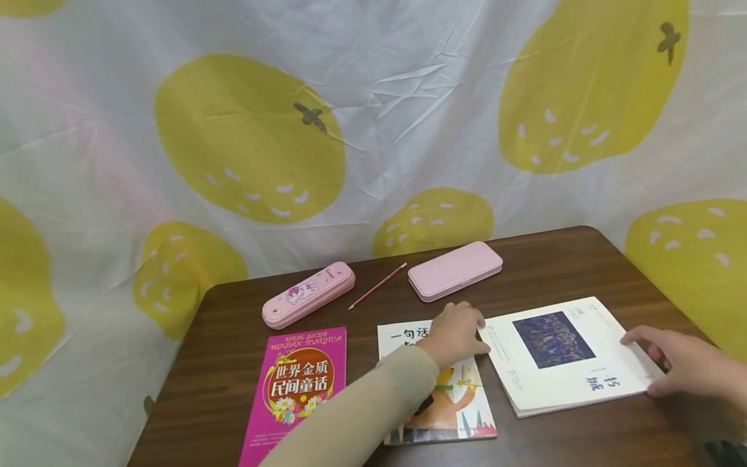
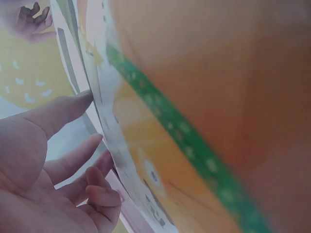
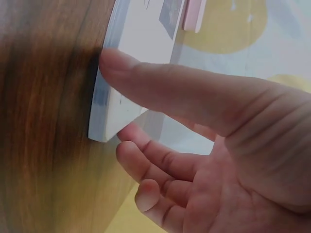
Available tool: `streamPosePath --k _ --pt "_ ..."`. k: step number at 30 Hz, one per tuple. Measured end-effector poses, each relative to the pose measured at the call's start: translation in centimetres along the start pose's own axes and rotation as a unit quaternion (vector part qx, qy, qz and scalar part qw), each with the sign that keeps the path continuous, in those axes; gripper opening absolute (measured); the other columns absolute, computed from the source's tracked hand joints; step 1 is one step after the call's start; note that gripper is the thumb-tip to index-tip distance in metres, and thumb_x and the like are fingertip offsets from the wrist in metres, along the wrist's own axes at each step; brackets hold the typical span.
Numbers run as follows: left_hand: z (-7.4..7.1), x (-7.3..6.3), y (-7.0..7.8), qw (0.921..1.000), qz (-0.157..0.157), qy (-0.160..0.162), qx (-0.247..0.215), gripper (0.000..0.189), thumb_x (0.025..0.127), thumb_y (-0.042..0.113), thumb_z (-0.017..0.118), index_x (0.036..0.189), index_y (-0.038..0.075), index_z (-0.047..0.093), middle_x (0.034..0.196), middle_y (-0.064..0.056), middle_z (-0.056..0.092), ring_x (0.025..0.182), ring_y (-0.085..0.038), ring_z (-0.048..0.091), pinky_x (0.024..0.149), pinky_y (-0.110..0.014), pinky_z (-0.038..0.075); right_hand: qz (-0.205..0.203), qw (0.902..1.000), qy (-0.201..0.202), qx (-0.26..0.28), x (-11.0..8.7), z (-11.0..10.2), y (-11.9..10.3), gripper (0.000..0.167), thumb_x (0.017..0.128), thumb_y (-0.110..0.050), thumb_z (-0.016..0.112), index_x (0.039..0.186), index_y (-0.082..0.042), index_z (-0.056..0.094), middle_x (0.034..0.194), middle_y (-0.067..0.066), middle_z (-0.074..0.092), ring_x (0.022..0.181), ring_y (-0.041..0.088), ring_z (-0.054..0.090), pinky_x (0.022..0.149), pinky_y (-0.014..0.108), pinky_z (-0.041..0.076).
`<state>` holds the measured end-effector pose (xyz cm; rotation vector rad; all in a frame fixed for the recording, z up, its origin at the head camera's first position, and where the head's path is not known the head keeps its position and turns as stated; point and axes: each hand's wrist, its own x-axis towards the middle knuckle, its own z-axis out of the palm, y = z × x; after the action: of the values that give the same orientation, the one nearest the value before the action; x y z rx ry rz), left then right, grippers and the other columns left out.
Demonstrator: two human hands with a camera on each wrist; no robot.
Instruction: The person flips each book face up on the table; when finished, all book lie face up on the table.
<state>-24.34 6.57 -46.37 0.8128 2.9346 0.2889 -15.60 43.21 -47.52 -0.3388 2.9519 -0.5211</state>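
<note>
A white book (image 1: 607, 331) with a dark picture on its cover lies face up at the right of the table, slightly turned. My right hand (image 1: 691, 366) is at its right side, index finger at the right edge. In the right wrist view, the thumb (image 3: 119, 65) touches the book's corner edge, while the other fingers bend loosely, apart from it. My left hand (image 1: 458, 334) is above a picture book (image 1: 461, 408) with an orange drawing, its fingertips at the white book's left edge. Whether they touch that edge I cannot tell.
A magenta book (image 1: 274, 428) lies at the left, partly behind the left sleeve (image 1: 362, 405). Along the back are a pink rabbit pencil case (image 1: 309, 295), a red pencil (image 1: 378, 286) and a plain pink case (image 1: 455, 270). A fruit-print cloth (image 1: 373, 130) hangs behind the table.
</note>
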Motion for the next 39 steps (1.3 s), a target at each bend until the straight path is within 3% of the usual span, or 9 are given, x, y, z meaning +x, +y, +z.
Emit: streamPosePath --k 11,19,23,25,28,32,39 --pt "-0.5 -1.7 0.1 0.9991 0.028 -0.017 0.027 0.036 0.085 0.047 0.080 0.113 0.025 0.076 0.110 0.010 0.066 0.098 -0.011 0.053 0.073 -0.023 0.048 0.001 0.9991 0.013 -0.041 1.7 -0.9 1.0 0.068 0.056 -0.023 0.096 0.117 -0.007 0.071 0.091 -0.001 0.060 0.072 0.011 0.046 0.063 0.025 0.036" --pt "-0.3 -3.0 0.8 0.9991 0.021 -0.024 0.026 0.039 0.088 0.034 0.076 0.126 0.035 0.069 0.119 0.012 0.070 0.103 -0.013 0.059 0.066 -0.026 0.047 -0.032 0.9977 0.026 -0.054 3.3 -1.7 1.2 0.058 0.054 -0.017 0.096 0.107 -0.009 0.075 0.088 -0.001 0.067 0.075 0.011 0.050 0.065 0.027 0.041" --pt "0.0 -3.7 1.5 0.9984 0.035 -0.033 0.031 0.038 0.086 0.029 0.078 0.122 0.038 0.071 0.116 0.014 0.072 0.099 -0.012 0.059 0.065 -0.025 0.046 -0.036 0.9968 0.048 -0.052 3.9 -1.5 1.4 0.050 0.053 -0.013 0.093 0.101 -0.010 0.077 0.088 0.000 0.070 0.075 0.010 0.051 0.064 0.026 0.041" --pt "0.1 -4.0 1.8 0.9980 0.044 -0.034 0.031 0.036 0.085 0.029 0.079 0.119 0.039 0.072 0.111 0.017 0.072 0.097 -0.011 0.059 0.066 -0.024 0.046 -0.040 0.9965 0.052 -0.053 4.3 -1.5 1.5 0.048 0.054 -0.010 0.092 0.099 -0.009 0.077 0.088 0.003 0.072 0.076 0.013 0.055 0.064 0.028 0.043" --pt "0.2 -4.5 2.2 0.9977 0.055 -0.035 0.019 0.034 0.084 0.029 0.080 0.116 0.038 0.074 0.090 0.021 0.070 0.089 -0.007 0.057 0.066 -0.021 0.043 -0.035 0.9965 0.052 -0.056 5.0 -1.5 1.4 0.043 0.060 -0.010 0.093 0.099 -0.007 0.076 0.090 0.007 0.074 0.079 0.020 0.062 0.068 0.035 0.051" --pt "0.3 -5.4 2.3 0.9978 0.057 -0.034 -0.007 0.033 0.082 0.028 0.081 0.113 0.037 0.076 0.069 0.022 0.056 0.076 -0.001 0.052 0.061 -0.017 0.037 -0.033 0.9973 0.049 -0.045 6.0 -1.7 0.9 0.042 0.065 -0.014 0.096 0.101 -0.004 0.076 0.095 0.013 0.075 0.088 0.034 0.068 0.077 0.054 0.057" --pt "0.6 -7.0 3.5 0.9981 0.032 -0.042 -0.032 0.029 0.079 0.028 0.084 0.104 0.039 0.077 0.066 0.029 0.055 0.070 0.005 0.050 0.062 -0.016 0.037 -0.038 0.9974 0.052 -0.032 7.3 -1.8 0.1 0.036 0.069 -0.001 0.089 0.103 -0.002 0.077 0.102 0.020 0.076 0.096 0.043 0.069 0.082 0.059 0.055"
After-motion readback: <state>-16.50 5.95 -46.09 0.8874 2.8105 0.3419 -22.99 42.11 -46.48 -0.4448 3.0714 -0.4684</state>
